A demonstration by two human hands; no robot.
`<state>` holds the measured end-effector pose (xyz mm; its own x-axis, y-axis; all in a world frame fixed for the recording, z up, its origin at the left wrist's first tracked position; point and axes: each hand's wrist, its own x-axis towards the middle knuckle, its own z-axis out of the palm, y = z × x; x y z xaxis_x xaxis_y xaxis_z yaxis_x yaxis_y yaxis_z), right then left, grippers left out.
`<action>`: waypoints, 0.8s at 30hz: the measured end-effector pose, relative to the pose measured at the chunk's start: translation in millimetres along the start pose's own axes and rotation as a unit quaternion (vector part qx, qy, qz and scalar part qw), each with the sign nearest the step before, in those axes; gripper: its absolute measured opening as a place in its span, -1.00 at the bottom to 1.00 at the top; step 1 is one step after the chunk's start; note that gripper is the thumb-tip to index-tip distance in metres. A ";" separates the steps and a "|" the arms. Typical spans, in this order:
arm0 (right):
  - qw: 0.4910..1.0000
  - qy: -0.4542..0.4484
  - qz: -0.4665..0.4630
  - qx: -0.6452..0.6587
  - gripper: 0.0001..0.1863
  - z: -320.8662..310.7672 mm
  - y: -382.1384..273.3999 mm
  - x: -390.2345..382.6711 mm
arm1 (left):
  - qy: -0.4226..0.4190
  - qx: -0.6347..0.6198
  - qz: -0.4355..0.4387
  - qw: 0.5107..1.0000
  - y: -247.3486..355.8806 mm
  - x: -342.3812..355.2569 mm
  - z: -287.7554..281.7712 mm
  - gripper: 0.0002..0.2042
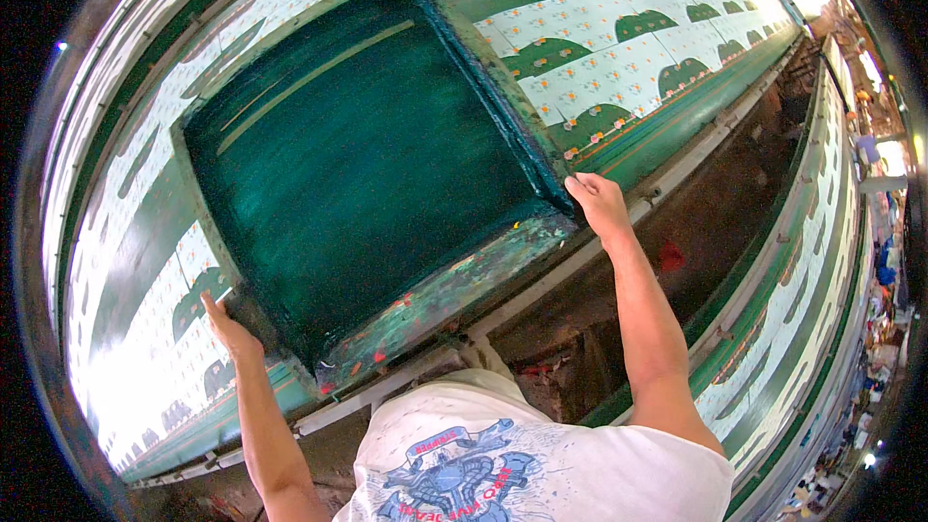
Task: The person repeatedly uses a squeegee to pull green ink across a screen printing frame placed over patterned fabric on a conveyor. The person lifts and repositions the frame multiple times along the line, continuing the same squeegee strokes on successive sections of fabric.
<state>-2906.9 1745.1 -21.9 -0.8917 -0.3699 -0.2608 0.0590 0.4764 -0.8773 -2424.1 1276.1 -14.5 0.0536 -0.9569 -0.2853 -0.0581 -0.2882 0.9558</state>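
Note:
A large screen printing frame (367, 164) lies tilted across the view, its inside smeared with dark teal-green ink. Red and yellow paint spots mark its near wooden rail (454, 295). My left hand (234, 331) is closed on the frame's left edge near the front, thumb up, with most fingers out of sight. At the right front corner, my right hand (599, 205) grips the frame, its thumb on top. Beneath the frame are white cloth pieces (580, 63) with small orange motifs and dark green rounded shapes. Whether the frame touches them I cannot tell.
The long green printing table (657, 150) runs from lower left to upper right, with a metal rail (696, 159) along its near edge. Past a dark aisle (715, 222), a second table (773, 329) carries similar cloth. Assorted clutter (884, 348) lines the far right.

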 end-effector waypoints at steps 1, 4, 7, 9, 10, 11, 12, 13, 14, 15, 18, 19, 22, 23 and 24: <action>0.996 0.026 0.012 -0.083 -0.37 0.9 8.3 -0.4 | -0.011 0.002 0.004 1.000 -6.0 6.5 0.7 -0.27; 0.916 0.061 -0.204 -0.340 -0.38 28.2 -10.2 -31.0 | -0.071 0.002 -0.025 0.997 -32.8 42.5 -46.7 -0.39; 0.866 -0.089 -0.373 -0.322 -0.42 61.1 -63.9 -92.7 | 0.002 0.031 -0.009 0.999 -19.6 17.7 -11.5 -0.37; 0.815 -0.248 -0.445 -0.277 -0.44 84.7 -70.2 -123.0 | 0.014 0.075 0.020 0.997 -19.8 14.2 -5.6 -0.36; 0.783 -0.298 -0.469 -0.280 -0.45 96.9 -71.0 -136.0 | 0.044 0.118 0.065 0.990 -16.9 7.4 6.8 -0.35; 0.762 -0.275 -0.499 -0.308 -0.52 108.5 -76.2 -144.8 | 0.059 0.119 0.055 0.990 -12.6 -0.6 18.4 -0.32; 0.762 -0.264 -0.504 -0.308 -0.54 115.4 -73.7 -146.5 | 0.071 0.116 0.045 0.990 -8.9 -4.0 24.5 -0.30; 0.761 -0.255 -0.511 -0.308 -0.56 119.8 -69.0 -144.5 | 0.061 0.130 0.051 0.988 -12.1 1.8 12.4 -0.27; 0.760 -0.243 -0.513 -0.316 -0.57 121.4 -74.2 -143.4 | 0.042 0.141 0.051 0.988 -15.5 2.1 11.5 -0.24; 0.740 -0.233 -0.538 -0.330 -0.60 125.1 -79.1 -145.1 | 0.032 0.169 0.044 0.984 -17.0 3.6 7.3 -0.22; 0.742 -0.215 -0.540 -0.335 -0.61 151.5 -95.9 -159.5 | 0.031 0.248 0.045 0.967 -16.7 3.8 3.2 -0.12; 0.733 -0.233 -0.536 -0.349 -0.61 161.0 -100.9 -159.6 | 0.032 0.261 0.041 0.964 -15.3 3.2 6.5 -0.12; 0.711 -0.282 -0.483 -0.425 -0.62 185.8 -106.8 -145.3 | 0.019 0.295 0.042 0.954 -9.3 0.6 14.2 -0.10; 0.714 -0.291 -0.463 -0.437 -0.62 189.4 -113.8 -138.5 | 0.011 0.299 0.049 0.953 -7.5 -0.2 14.5 -0.10; 0.715 -0.305 -0.443 -0.446 -0.61 193.1 -120.9 -136.4 | 0.007 0.305 0.052 0.951 -9.5 -0.5 10.3 -0.11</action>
<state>-2705.7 1584.0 41.9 -0.0233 -0.9916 -0.1276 -0.9609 0.0574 -0.2708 -2433.9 1278.9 -24.2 0.0291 -0.9821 -0.1863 -0.6304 -0.1627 0.7590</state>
